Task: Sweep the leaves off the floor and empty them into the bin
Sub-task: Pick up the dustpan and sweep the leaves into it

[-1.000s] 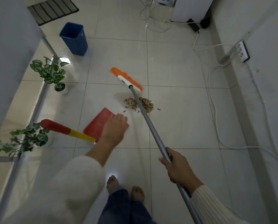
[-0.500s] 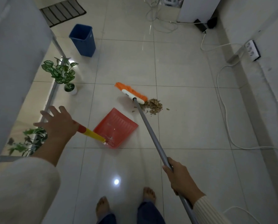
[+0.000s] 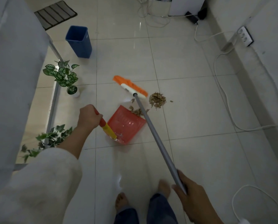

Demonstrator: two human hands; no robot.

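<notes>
A thick, fluffy cream sleeve (image 3: 38, 183) filled the lower left of the frame. Dark blue trousers (image 3: 161, 209) showed at bottom centre, bare feet (image 3: 121, 201) just above them.

Red dustpan (image 3: 127, 125), orange-bristled broom (image 3: 130, 87), blue bin (image 3: 79, 42), brown leaves (image 3: 157, 99), striped mat (image 3: 55, 13)

The left hand (image 3: 89, 118) reaches forward and down, back of the hand up, its fingers curled in a fist round the dustpan handle (image 3: 107, 127). Its forearm is bare below a thick white sleeve (image 3: 38, 183). The right hand (image 3: 195, 198) sits low and close to the body, gripping the broom pole (image 3: 156, 139) near its top end. Two bare feet (image 3: 121, 202) stand between the arms
</notes>
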